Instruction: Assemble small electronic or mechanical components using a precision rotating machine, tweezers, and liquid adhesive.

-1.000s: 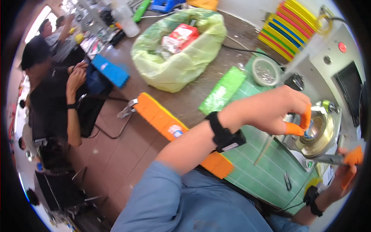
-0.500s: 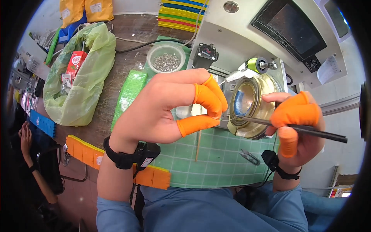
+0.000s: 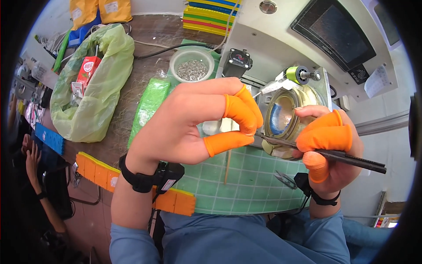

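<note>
Tweezers (image 3: 358, 163), gripped in R hand (image 3: 332, 143); L hand (image 3: 198, 116) pinched, contents unclear; tub (image 3: 192, 53) w/ metal pcs (image 3: 192, 70), snips (image 3: 286, 180) nearby

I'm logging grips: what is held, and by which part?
Right hand: dark tweezers, around their middle. Left hand: pinched shut; contents cannot be told.
</note>
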Motion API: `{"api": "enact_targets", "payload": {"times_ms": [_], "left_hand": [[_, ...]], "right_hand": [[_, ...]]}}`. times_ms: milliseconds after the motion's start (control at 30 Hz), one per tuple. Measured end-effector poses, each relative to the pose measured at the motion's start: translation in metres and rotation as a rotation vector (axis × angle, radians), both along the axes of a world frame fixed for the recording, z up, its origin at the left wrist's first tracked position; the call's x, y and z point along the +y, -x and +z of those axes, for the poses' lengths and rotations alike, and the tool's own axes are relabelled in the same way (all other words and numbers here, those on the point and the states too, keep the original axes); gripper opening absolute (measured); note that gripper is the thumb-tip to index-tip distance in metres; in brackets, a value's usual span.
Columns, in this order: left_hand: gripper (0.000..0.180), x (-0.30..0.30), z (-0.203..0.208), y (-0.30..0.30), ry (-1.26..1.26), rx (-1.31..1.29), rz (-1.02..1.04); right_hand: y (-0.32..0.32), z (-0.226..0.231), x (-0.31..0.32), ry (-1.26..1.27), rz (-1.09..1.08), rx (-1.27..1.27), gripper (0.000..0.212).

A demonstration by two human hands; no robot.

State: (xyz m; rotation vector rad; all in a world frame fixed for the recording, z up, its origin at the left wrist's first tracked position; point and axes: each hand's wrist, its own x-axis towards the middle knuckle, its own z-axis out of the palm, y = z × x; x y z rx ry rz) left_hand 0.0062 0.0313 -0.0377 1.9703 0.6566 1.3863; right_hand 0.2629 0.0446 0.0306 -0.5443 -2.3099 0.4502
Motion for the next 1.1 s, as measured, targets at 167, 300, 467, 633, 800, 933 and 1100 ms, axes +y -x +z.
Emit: {"api": "enact_targets", "payload": {"times_ms": [167,300,467,633,800,933,1100], "left_hand": [[0.017,0.001,0.0,0.001,0.002,0.004,-0.006],[0.017,0.001,0.0,0.002,0.012,0.002,-0.01],[0.017,-0.002,0.0,-0.001,0.014,-0.004,-0.01],[0.017,-0.004,0.0,-0.004,0.018,0.006,-0.007],[0.017,0.0,-0.003,-0.002,-0.009,0.009,0.005],[0.016,-0.001,-0.002,0.009,0.014,0.006,0.023],[0.015,-0.005,0.001,0.006,0.019,-0.058,-0.047]], "right_hand": [[-0.002,-0.001,-0.004,0.062,-0.011,0.015,0.043],[-0.002,-0.001,-0.001,0.007,0.004,0.014,0.047],[-0.003,-0.004,0.0,0.028,0.045,0.049,0.047],[-0.003,-0.005,-0.009,0.139,-0.012,0.147,0.037],[0.001,-0.011,-0.006,0.096,0.004,0.204,0.037],[-0.007,0.006,-0.01,0.076,-0.16,0.412,0.042],[-0.063,0.047,-0.041,0.28,0.005,-0.824,0.027]]}}
